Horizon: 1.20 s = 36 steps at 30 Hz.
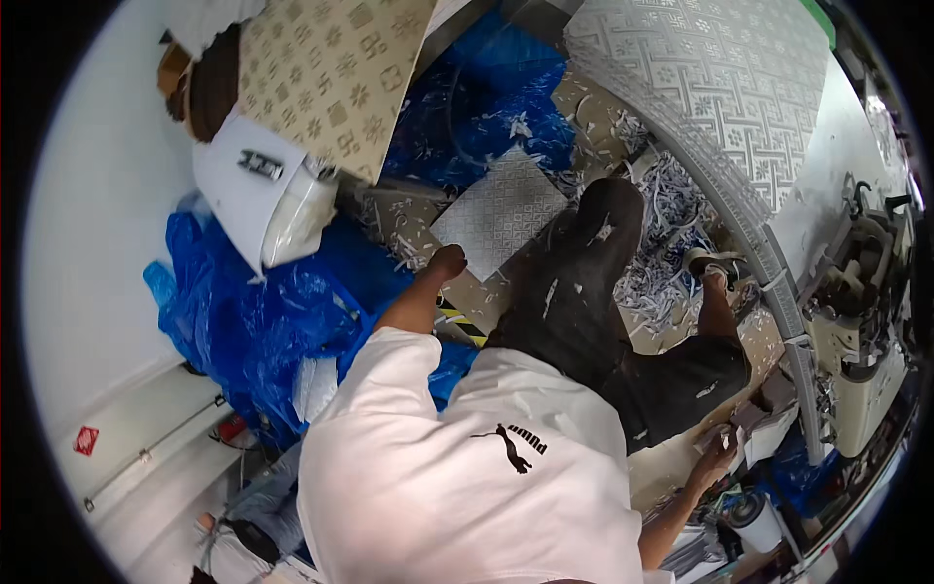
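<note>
My left hand (447, 262) reaches forward and down, its fingers curled at the lower left corner of a small grey patterned sheet (501, 209) lying on the floor. My right hand (715, 457) is low at my right side, touching a heap of grey and white pieces (754, 423) on the edge of a bench; its fingers are partly hidden. Between my hands are my white shirt and my legs in black shorts (584, 292), with one foot (715, 263) set among paper scraps.
Crumpled blue plastic sheeting (253, 321) covers the floor to the left and ahead. A beige patterned sheet (336, 78) and a white bag (292, 219) lie upper left. A large grey patterned sheet (720, 88) drapes over a table, by a cream machine (866, 331). Shredded paper (671, 204) litters the floor.
</note>
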Available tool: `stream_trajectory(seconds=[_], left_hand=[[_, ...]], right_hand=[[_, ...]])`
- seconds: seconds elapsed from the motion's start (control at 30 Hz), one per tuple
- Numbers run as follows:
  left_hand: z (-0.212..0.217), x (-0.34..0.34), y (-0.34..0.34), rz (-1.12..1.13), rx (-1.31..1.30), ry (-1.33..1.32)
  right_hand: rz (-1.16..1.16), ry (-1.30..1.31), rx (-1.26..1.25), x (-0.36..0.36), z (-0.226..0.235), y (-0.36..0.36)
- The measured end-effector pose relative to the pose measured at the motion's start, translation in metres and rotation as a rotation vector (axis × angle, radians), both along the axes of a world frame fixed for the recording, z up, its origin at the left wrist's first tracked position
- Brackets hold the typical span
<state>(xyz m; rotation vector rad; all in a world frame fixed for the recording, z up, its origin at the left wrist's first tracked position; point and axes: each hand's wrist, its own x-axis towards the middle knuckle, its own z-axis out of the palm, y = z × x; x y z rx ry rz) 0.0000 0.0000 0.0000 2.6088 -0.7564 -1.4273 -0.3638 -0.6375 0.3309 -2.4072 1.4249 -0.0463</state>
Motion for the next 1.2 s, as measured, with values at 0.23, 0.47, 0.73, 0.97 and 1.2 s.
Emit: stream_trajectory(seconds=[0.23, 0.47, 0.73, 0.97, 1.2], left_hand=[[-0.053, 0.156, -0.098, 0.214, -0.231, -0.36], [-0.124, 0.227, -0.192, 0.112, -0.211, -0.365], [-0.152, 0.221, -0.223, -0.014, -0.05, -0.268], [-0.087, 0.18, -0.193, -0.097, -0.092, -0.248], [0.026, 0.146, -0.185, -0.396, -0.165, -0.302]], right_hand=[[0.0, 0.387, 0.211, 0.018, 0.063, 0.065], [-0.293, 0.395, 0.321, 0.039, 0.093, 0.097], [-0.259, 0.5, 0.519, 0.052, 0.081, 0.113], [-0.643, 0.123, 0.651, 0.01, 0.071, 0.164], [-0.812, -0.025, 0.553, -0.109, 0.022, 0.246]])
